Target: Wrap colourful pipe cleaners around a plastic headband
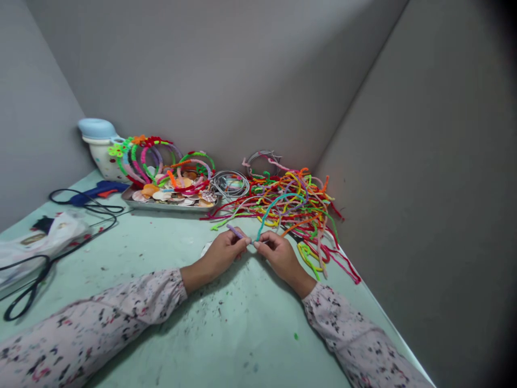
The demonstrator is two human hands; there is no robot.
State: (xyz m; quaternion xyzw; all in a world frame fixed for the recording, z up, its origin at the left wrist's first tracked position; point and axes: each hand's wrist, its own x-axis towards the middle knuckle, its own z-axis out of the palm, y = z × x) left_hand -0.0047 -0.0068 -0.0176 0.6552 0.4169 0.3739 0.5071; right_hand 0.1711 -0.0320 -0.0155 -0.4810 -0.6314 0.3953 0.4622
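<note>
My left hand (224, 253) is closed in a pinch on a short purple pipe cleaner (234, 231), whose end sticks up past the fingers. Close beside it, my right hand (283, 257) pinches a turquoise pipe cleaner (262, 221) that arches up and back toward the pile. The fingertips of both hands nearly meet, and a bit of blue shows between them. How the two pieces join there is too small to tell. Just behind the right hand lies a tangled pile of coloured pipe cleaners (297, 202).
A metal tray (169, 206) holds seashells and pipe-cleaner-wrapped hoops (145, 161). Beside it lies a coil of grey wire (231, 184). At left are a white container with a blue lid (97, 129), a blue glue gun (95, 192), a black cord (50, 261) and a plastic bag (60, 231). Walls border the table.
</note>
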